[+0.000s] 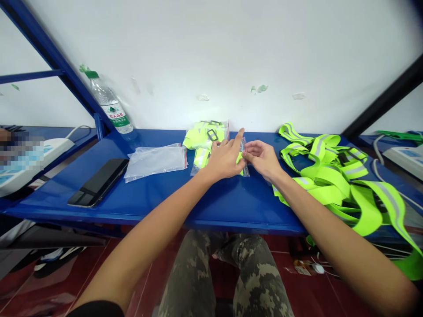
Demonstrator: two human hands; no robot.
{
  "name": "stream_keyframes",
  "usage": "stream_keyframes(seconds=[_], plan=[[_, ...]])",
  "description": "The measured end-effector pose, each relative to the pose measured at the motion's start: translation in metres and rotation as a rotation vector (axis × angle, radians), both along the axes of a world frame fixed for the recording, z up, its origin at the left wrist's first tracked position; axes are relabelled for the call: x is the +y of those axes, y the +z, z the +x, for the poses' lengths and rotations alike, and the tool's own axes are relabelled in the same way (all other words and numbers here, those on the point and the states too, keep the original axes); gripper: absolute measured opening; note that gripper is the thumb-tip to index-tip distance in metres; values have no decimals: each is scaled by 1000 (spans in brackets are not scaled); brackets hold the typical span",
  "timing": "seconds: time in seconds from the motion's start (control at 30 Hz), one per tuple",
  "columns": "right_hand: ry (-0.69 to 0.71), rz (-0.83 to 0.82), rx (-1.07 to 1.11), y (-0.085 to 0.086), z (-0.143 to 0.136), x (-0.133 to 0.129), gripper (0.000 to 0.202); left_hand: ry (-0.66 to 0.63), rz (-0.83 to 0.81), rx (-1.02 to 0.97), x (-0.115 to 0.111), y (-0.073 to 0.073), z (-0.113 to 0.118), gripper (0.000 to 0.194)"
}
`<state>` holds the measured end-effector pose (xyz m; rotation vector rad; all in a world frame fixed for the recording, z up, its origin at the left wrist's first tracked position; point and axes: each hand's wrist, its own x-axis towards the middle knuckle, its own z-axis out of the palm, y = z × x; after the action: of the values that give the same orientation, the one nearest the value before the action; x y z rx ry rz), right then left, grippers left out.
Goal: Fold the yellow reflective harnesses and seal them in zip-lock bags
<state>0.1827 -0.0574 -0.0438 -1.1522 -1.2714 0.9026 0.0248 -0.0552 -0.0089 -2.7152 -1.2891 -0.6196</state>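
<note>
On the table (152,199), left hand (224,159) (fingers spread) covers a bag (201,160), right hand (264,159) seemingly pinching it.

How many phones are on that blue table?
1: a black smartphone, left of the flat clear plastic bags. Another could be hidden under the bags or the yellow-green reflective straps.
</note>
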Motion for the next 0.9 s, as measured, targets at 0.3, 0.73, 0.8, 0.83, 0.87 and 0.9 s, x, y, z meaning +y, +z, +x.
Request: stream_keyframes(seconds=[0.3,0.73,0.8,0.83,0.87,0.9], plan=[[38,-39,47,2,-2,-3,40,89,-25,-51,7,-3,4,74],[18,-124,59,4,0,-4,38,124,-2,-107,2,-1,4,64],[11,-128,59,6,0,-6,37,118,8,-104,1,0,3,64],[10,-126,56,7,-1,-6,37,111,14,-99,2,0,2,64],[11,-123,56,7,-1,-6,37,103,21,-93,2,0,2,64],[16,-119,59,7,-1,-6,37,94,25,-87,2,1,1,64]])
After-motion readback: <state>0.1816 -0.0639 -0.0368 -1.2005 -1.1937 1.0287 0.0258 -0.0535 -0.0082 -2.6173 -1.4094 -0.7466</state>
